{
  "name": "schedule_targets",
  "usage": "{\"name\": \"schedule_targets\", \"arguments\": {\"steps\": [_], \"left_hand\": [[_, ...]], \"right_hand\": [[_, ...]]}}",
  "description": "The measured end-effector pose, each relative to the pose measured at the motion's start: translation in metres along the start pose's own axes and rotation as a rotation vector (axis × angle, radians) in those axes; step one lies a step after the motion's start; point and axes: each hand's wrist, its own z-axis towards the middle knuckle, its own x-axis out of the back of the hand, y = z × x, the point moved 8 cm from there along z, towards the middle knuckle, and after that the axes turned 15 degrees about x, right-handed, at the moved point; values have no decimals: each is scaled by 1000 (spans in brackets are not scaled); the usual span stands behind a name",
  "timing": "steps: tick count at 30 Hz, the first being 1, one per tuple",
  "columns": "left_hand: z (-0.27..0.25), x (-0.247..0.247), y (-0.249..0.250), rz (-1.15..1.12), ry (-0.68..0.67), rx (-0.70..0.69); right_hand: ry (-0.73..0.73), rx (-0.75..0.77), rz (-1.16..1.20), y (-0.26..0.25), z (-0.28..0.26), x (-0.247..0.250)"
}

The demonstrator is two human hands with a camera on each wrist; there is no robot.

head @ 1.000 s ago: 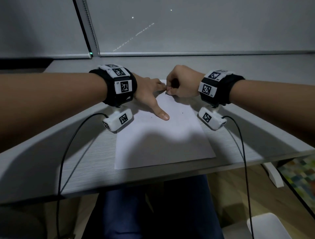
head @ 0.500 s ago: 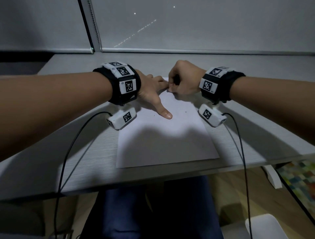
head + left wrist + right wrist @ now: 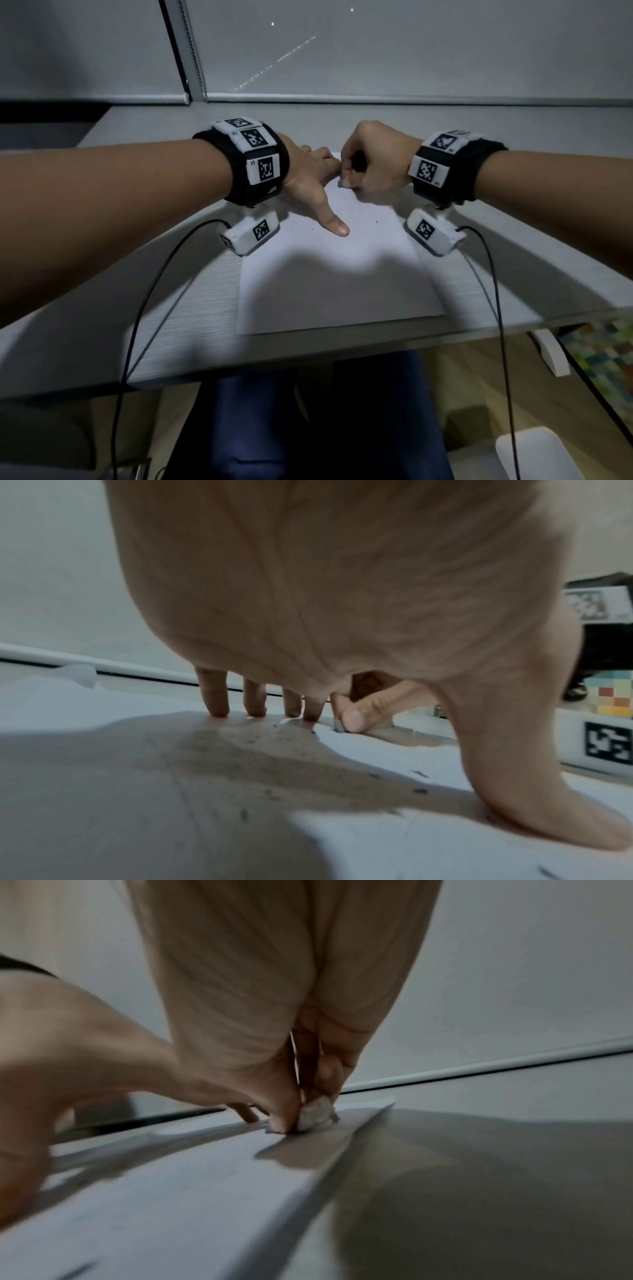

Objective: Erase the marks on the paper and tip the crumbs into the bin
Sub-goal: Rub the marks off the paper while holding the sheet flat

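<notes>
Mostly hidden eraser [image 3: 316, 1115] (whitish), right hand [image 3: 373, 164] pinching

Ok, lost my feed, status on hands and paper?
Left hand flat, pinning paper. Right hand pinching eraser at far edge. Crumbs on sheet. Nothing in the way.

Black wristbands [image 3: 260, 164], white tagged, cabled cameras [image 3: 250, 233].

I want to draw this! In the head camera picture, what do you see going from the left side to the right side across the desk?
Left hand pressing flat on the paper → eraser → right hand pinching it.
</notes>
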Motion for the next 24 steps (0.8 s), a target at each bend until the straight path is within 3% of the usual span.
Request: {"name": "schedule_targets", "arguments": {"steps": [4,12,19,24], "left_hand": [[-2,1,0,5,-6,13],[-5,7,3,32,-30,47],[-6,9,3,7,-22,49],[-4,8,6,24,-28,28]], "right_hand": [[19,-51,-40,14,4,7],[-116,76,33,-1,-19,-2],[-1,-12,-19,18,-3,8],[-57,38,-18,7,-14,2]]}}
